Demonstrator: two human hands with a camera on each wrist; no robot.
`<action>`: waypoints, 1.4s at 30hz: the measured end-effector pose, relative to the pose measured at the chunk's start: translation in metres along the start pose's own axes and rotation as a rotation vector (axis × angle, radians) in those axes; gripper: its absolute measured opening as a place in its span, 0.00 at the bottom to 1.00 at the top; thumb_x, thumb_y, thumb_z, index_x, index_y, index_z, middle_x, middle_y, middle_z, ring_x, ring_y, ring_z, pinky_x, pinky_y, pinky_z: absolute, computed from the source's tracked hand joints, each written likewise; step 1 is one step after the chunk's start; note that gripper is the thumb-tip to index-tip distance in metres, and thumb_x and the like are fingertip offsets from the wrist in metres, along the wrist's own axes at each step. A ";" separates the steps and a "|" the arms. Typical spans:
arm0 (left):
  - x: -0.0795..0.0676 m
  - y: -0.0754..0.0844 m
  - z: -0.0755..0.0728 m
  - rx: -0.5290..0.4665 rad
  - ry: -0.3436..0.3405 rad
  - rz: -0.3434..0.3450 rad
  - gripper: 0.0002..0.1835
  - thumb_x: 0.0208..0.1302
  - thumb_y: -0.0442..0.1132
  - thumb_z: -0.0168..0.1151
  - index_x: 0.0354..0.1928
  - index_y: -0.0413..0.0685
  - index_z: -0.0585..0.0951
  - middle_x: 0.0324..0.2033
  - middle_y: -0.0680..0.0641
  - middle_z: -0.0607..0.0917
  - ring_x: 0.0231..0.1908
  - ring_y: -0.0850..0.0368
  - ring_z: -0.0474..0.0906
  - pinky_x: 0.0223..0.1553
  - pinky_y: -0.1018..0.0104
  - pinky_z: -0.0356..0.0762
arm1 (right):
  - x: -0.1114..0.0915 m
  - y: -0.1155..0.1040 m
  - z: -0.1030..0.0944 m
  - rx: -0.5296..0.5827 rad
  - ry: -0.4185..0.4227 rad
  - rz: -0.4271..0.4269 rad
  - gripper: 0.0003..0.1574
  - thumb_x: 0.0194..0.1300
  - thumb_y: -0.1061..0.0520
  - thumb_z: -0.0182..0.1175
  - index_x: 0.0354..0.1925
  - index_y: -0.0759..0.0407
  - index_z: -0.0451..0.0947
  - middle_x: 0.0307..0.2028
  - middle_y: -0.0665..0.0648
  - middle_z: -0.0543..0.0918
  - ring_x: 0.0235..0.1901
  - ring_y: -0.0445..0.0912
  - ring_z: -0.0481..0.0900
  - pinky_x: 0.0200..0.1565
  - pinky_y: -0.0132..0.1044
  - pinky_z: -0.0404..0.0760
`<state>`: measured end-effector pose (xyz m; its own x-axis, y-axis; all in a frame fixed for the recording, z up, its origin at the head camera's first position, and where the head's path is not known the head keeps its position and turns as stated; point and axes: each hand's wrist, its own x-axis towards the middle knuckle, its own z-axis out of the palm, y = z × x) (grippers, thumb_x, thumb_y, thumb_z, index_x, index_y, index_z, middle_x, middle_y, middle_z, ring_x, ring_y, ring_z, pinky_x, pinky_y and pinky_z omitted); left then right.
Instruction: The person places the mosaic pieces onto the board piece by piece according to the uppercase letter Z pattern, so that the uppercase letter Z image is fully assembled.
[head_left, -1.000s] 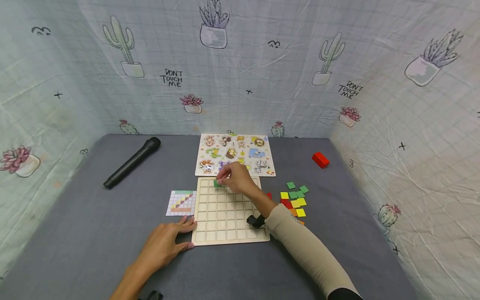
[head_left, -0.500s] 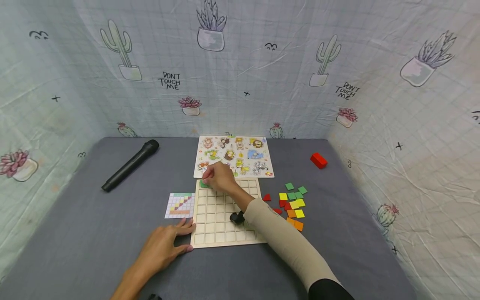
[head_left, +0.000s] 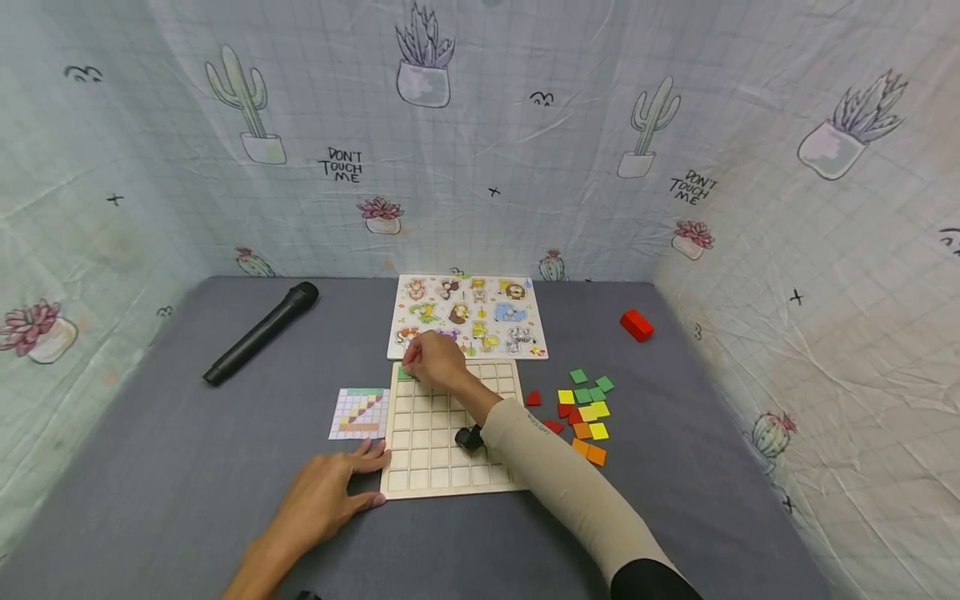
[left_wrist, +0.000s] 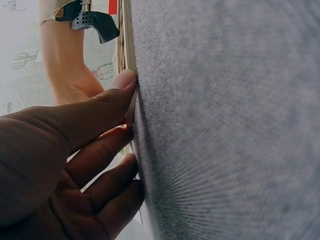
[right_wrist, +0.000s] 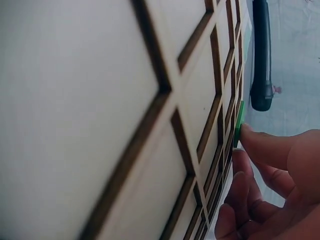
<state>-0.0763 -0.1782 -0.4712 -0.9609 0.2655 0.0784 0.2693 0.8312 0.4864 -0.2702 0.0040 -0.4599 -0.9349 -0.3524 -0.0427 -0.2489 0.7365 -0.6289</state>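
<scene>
A square wooden grid board (head_left: 429,448) lies on the grey table. At its far left corner, my right hand (head_left: 437,360) pinches a small green tile (right_wrist: 239,124), and part of that tile (head_left: 403,374) shows beside the fingertips. In the right wrist view the thumb presses the tile's edge, while the other fingers are bent below it. My left hand (head_left: 324,492) rests at the near left edge of the board, thumb and fingertips touching its side. The left wrist view shows the thumb (left_wrist: 122,80) against the board's edge. A printed pattern card (head_left: 360,413) lies left of the board.
Several loose tiles lie to the right: green (head_left: 582,396), yellow (head_left: 599,409), red (head_left: 533,398) and orange (head_left: 596,455). An animal puzzle board (head_left: 468,312) adjoins the grid's far side. A black microphone (head_left: 261,333) lies far left, a red block (head_left: 637,326) far right.
My right hand has moved left along the board's far row with the green tile, stopping at the corner. More loose tiles show on the right. The left hand has stayed put.
</scene>
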 end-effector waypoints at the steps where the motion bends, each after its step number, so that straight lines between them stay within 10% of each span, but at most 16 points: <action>1: 0.000 0.000 0.001 0.001 0.001 0.004 0.31 0.49 0.45 0.85 0.59 0.55 0.89 0.63 0.51 0.87 0.63 0.46 0.86 0.55 0.43 0.83 | -0.001 0.000 -0.001 -0.008 -0.004 -0.004 0.04 0.67 0.56 0.74 0.34 0.49 0.89 0.27 0.46 0.86 0.25 0.39 0.80 0.27 0.31 0.75; 42: 0.000 0.001 -0.002 -0.004 0.010 -0.007 0.31 0.48 0.47 0.85 0.58 0.57 0.90 0.63 0.50 0.87 0.61 0.41 0.86 0.51 0.43 0.84 | -0.005 0.018 -0.027 0.039 -0.037 -0.037 0.04 0.64 0.60 0.76 0.34 0.56 0.89 0.28 0.53 0.88 0.29 0.44 0.80 0.43 0.39 0.78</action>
<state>-0.0758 -0.1780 -0.4692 -0.9633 0.2551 0.0833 0.2624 0.8309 0.4907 -0.2770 0.0343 -0.4500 -0.9152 -0.4002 -0.0470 -0.2721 0.6999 -0.6603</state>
